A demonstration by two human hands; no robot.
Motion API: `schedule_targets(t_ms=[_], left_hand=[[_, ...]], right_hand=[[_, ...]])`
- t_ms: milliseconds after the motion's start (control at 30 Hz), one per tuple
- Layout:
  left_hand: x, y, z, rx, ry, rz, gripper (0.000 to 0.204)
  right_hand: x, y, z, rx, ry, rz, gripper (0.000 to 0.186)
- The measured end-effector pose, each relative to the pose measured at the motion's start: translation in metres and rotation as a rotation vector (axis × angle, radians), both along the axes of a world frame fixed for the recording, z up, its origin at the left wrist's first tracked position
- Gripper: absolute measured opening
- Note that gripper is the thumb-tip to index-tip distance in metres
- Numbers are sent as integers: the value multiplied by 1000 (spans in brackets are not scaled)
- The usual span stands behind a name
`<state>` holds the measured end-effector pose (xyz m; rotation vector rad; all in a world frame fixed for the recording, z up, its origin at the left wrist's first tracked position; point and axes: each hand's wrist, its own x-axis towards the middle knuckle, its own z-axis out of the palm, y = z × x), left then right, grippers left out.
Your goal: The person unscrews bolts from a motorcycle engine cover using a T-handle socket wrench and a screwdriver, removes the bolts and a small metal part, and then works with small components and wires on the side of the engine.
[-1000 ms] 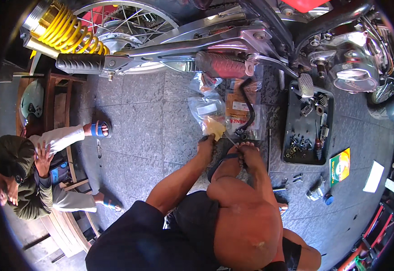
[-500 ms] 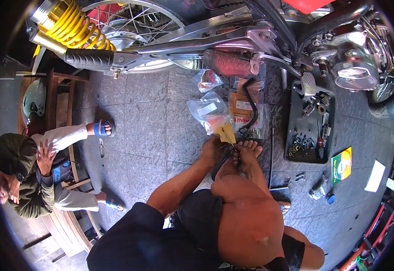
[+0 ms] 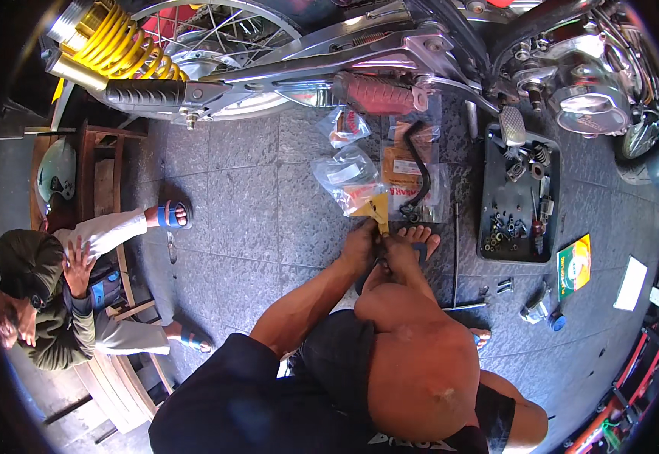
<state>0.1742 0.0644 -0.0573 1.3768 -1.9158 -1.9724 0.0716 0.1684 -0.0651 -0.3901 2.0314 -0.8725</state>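
Note:
My left hand (image 3: pixel 360 246) and my right hand (image 3: pixel 399 255) are close together above my foot, fingers closed. Between them they grip a yellow sheet (image 3: pixel 375 209), like paper or thin card; a narrow strip of it runs down between my hands. Its lower end is hidden by my fingers, and I cannot make out whether a small part is wrapped in it. Just beyond lies a clear plastic bag (image 3: pixel 347 172) with a white label. To its right, a black curved lever (image 3: pixel 421 170) rests on a plastic packet (image 3: pixel 403 161) with a brown card.
Along the far side stands a motorcycle with a footrest (image 3: pixel 378 92) and a pedal (image 3: pixel 511 125). A black tray (image 3: pixel 485 163) holds nuts and tools. A long rod (image 3: pixel 455 253), a jar (image 3: pixel 535 304) and a yellow-green packet (image 3: pixel 573 266) lie right. A person (image 3: pixel 38 295) sits left.
The yellow sheet is now bunched and drawn down between my hands. The thin metal piece seen over it before is out of sight. My right hand has moved slightly left.

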Motion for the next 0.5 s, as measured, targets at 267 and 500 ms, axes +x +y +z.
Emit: schedule_targets(t_ms=[267,500], left_hand=[[-26,-15,-12,637,337,649,8],[-49,-18,18,749,506,752,26]], right_hand=[[12,1,6,88,454,263,41],[-4,3,53,76,665,351,34]])
